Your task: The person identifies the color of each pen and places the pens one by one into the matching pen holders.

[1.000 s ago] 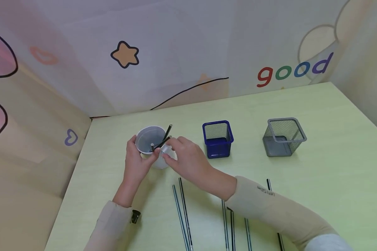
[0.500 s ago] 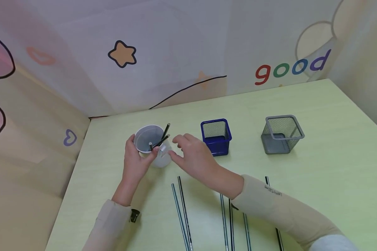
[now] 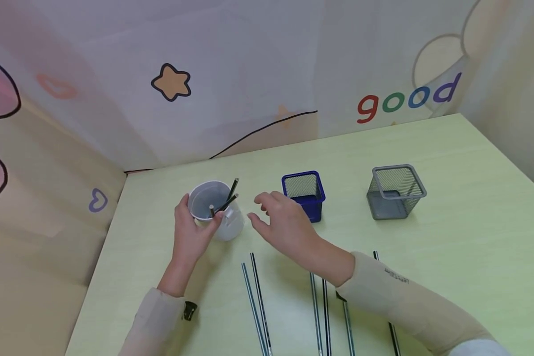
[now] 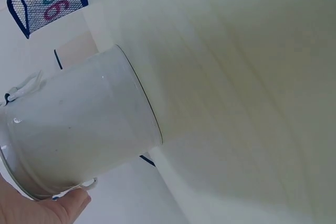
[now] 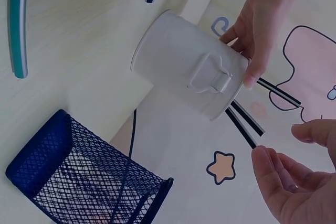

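Observation:
In the head view my left hand (image 3: 193, 230) grips the rim of a small white pail (image 3: 229, 225), thumb over the near side. Three black-and-silver striped sticks (image 3: 233, 188), pencil-like, stand in the pail and lean on its rim. A little to the right, my right hand (image 3: 287, 222) hangs with fingers loosely bent and nothing between them. In the right wrist view its thumb and fingers (image 5: 268, 174) are apart, fingertips close to a stick end. That view also shows the pail's wire side handle (image 5: 210, 74). The left wrist view shows the pail's white wall (image 4: 89, 124) and my left thumb.
A blue mesh basket (image 3: 311, 210) stands just beyond my right hand, and a grey mesh basket (image 3: 389, 207) farther right. Several teal and black striped sticks (image 3: 259, 296) lie on the pale table at the front, some under my right sleeve (image 3: 409, 291).
My right hand has drawn away from the sticks in the pail, moving right. My left hand keeps its hold on the pail; the head view has shifted slightly.

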Available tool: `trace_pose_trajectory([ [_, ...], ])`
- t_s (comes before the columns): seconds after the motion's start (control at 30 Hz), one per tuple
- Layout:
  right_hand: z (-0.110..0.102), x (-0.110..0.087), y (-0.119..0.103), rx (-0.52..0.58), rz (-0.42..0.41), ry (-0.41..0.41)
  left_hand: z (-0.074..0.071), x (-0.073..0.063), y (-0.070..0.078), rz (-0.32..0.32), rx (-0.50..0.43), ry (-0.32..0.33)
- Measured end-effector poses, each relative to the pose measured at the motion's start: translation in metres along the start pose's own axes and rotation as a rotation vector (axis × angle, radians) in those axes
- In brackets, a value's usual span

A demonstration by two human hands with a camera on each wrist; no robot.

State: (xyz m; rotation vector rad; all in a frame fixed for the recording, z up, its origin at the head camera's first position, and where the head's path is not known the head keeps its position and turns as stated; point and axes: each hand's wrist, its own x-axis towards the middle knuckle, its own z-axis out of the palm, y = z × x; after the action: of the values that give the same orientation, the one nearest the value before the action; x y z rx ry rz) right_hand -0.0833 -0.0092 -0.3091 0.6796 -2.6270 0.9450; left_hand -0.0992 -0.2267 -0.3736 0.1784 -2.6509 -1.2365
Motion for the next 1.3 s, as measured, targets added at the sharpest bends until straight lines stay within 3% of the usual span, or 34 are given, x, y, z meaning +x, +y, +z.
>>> trace_pose_trajectory([
  [0.13,-0.002,-0.002,0.002,0.004,0.012,0.007,-0.003,-0.002,0.003,0.009,0.051,-0.003],
  [0.37,-0.006,-0.007,0.01,0.005,-0.002,0.054,-0.009,-0.002,0.013,0.145,0.14,0.06],
  [0.53,-0.01,-0.01,0.015,0.008,0.013,0.051,-0.01,-0.003,0.021,0.176,0.129,0.063],
  [0.77,-0.014,-0.01,0.025,-0.024,-0.034,0.11,-0.009,-0.001,0.026,0.256,0.126,0.085],
  [0.9,-0.019,-0.011,0.028,-0.023,0.0,0.093,-0.009,0.0,0.03,0.291,0.118,0.086],
  [1.17,-0.023,-0.016,0.038,-0.009,0.053,0.08,-0.007,-0.003,0.046,0.442,0.068,0.122],
  [1.3,-0.025,-0.018,0.042,0.002,0.098,0.056,-0.005,-0.006,0.055,0.487,0.057,0.134],
])
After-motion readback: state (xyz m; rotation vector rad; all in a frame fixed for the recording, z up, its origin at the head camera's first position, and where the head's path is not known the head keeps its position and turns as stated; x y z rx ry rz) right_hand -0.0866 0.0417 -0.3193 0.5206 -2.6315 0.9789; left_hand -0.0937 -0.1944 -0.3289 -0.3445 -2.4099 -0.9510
